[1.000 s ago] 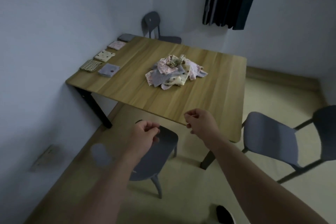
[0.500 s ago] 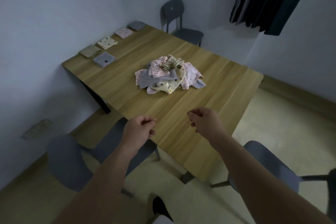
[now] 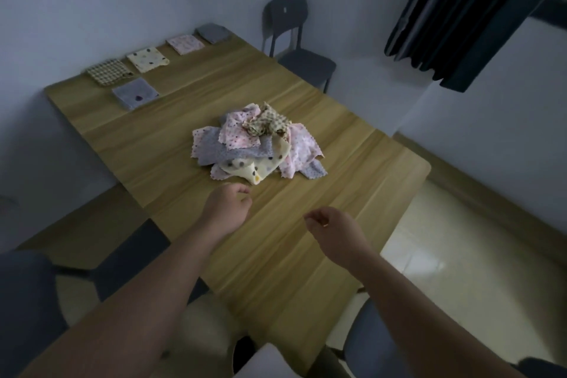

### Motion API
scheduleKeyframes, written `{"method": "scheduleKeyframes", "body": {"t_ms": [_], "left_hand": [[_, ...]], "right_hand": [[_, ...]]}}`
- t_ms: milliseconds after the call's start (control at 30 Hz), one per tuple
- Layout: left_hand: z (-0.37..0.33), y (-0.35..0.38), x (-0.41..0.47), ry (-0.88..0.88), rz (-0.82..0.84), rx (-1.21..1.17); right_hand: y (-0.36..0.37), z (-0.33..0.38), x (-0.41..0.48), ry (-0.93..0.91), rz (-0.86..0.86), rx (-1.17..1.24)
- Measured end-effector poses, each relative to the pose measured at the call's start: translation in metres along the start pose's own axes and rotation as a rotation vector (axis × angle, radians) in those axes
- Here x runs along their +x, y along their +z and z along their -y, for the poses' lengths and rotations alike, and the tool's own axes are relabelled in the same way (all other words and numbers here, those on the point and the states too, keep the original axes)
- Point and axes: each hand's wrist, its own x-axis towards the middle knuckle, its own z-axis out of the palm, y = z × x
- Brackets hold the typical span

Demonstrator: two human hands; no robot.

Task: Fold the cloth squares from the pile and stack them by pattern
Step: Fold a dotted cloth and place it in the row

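Observation:
A loose pile of cloth squares [image 3: 257, 144] lies in the middle of the wooden table [image 3: 362, 169]: pink dotted, lilac, cream dotted and checked pieces tangled together. Along the table's far left edge lie single folded squares: checked [image 3: 109, 72], cream dotted [image 3: 148, 59], pink [image 3: 185, 44], grey [image 3: 212, 33], and a lilac dotted one [image 3: 135, 97] nearer me. My left hand [image 3: 227, 209] hovers just short of the pile's near edge, fingers loosely curled, holding nothing. My right hand [image 3: 334, 230] hangs over the table further right, also loosely curled and empty.
A dark chair [image 3: 294, 40] stands at the table's far end. Two more chair seats sit near me, one at lower left [image 3: 27, 301] and one at lower right [image 3: 377, 347]. A dark curtain [image 3: 460, 9] hangs at upper right. A wall runs along the table's left side.
I have come closer to the table. Both hands moved forward from beyond the near edge to over the tabletop, the left one now close to the pile.

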Motion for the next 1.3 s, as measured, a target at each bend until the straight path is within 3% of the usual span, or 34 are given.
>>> {"method": "scheduleKeyframes", "body": {"t_ms": [233,467,634,767,934,1167,1300], "left_hand": [[-0.004,0.04,0.095,0.01,0.059,0.255],[-0.017,0.068,0.146,-0.183,0.162,0.39],[-0.012,0.096,0.16,-0.298,-0.024,0.319],[-0.021,0.102,0.134,-0.205,-0.235,0.255],[-0.065,0.093,0.076,-0.004,-0.385,0.269],[-0.115,0.115,-0.02,0.231,-0.442,0.277],[-0.135,0.125,-0.055,0.275,-0.488,0.279]], "right_hand": [[-0.015,-0.017,0.083,-0.043,0.07,-0.025],[-0.015,-0.028,0.181,-0.098,0.275,-0.055],[-0.008,-0.038,0.224,-0.13,0.361,-0.031],[-0.012,-0.047,0.229,-0.147,0.43,-0.051],[-0.037,-0.055,0.213,-0.156,0.411,-0.01],[-0.076,-0.077,0.156,-0.275,0.316,0.062],[-0.092,-0.081,0.134,-0.378,0.307,0.079]]}}
